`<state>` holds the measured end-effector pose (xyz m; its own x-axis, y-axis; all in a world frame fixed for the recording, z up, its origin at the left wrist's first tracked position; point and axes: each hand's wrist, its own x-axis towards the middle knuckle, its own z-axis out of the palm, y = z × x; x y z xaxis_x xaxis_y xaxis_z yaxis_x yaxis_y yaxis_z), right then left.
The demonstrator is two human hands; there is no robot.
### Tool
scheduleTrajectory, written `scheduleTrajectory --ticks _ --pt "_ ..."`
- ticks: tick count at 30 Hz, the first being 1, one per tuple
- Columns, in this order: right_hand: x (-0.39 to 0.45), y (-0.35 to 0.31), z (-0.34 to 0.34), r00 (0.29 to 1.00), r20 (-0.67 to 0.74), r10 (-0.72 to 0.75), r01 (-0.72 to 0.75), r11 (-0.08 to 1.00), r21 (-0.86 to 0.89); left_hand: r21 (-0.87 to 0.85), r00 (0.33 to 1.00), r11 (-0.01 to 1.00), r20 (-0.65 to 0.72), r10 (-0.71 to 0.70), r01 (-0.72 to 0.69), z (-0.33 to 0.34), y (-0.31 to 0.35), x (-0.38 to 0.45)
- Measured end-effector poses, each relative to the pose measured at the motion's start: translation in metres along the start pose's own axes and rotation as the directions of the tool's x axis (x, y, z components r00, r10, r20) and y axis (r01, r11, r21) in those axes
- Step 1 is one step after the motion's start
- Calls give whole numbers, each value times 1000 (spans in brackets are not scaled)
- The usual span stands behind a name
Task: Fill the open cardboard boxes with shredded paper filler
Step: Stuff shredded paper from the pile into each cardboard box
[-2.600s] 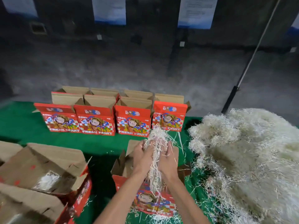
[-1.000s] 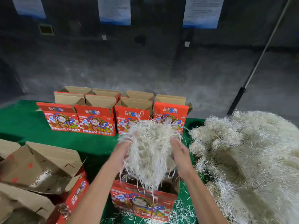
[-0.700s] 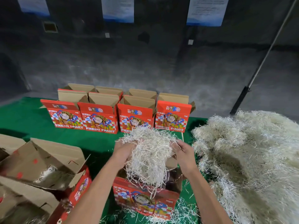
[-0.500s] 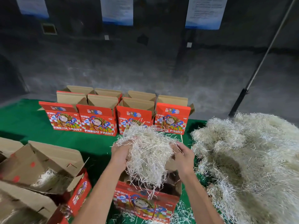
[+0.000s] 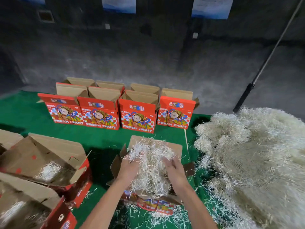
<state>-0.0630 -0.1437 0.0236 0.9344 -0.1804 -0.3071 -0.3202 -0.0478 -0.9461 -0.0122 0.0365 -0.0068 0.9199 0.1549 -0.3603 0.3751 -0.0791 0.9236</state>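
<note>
Hands first: my left hand (image 5: 129, 167) and right hand (image 5: 173, 169) are both sunk into a wad of shredded paper (image 5: 149, 164) that sits in the mouth of the near box (image 5: 153, 204), the left on its left side and the right on its right. The right hand's fingers look fairly straight, laid against the shreds; the left hand's fingertips are buried, so I cannot tell how far they curl. The box stands on the green cloth (image 5: 105, 134), flaps spread, red printed front facing me, loose strands scattered around its base. To the right lies the big heap of filler (image 5: 254, 159), just beside the box. At the far side a row of four red boxes (image 5: 115, 111) stands open-topped. Near left, two more open boxes (image 5: 44, 171) lie with a little white shred inside each. Beyond the cloth a dark pole (image 5: 264, 66) leans against the grey wall.
</note>
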Motion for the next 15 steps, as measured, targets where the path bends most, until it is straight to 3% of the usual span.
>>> scheduleTrajectory --ticks 2,6,9,11,15 --pt "-5 20 15 999 45 -24 28 996 -89 122 993 985 34 117 -120 7 -19 -10" --pt "-7 62 21 985 -45 -166 142 931 -336 304 959 914 -4 284 -269 7 -64 -25" --pt "-14 80 19 989 -55 -139 105 911 -399 560 921 768 -20 389 -312 5 -79 -31" --pt "-11 85 19 973 -103 -205 148 903 -404 660 911 669 60 407 -342 6 -79 -34" --pt "-5 78 17 962 -191 -197 111 916 -386 721 917 597 135 377 -352 7 -78 -40"
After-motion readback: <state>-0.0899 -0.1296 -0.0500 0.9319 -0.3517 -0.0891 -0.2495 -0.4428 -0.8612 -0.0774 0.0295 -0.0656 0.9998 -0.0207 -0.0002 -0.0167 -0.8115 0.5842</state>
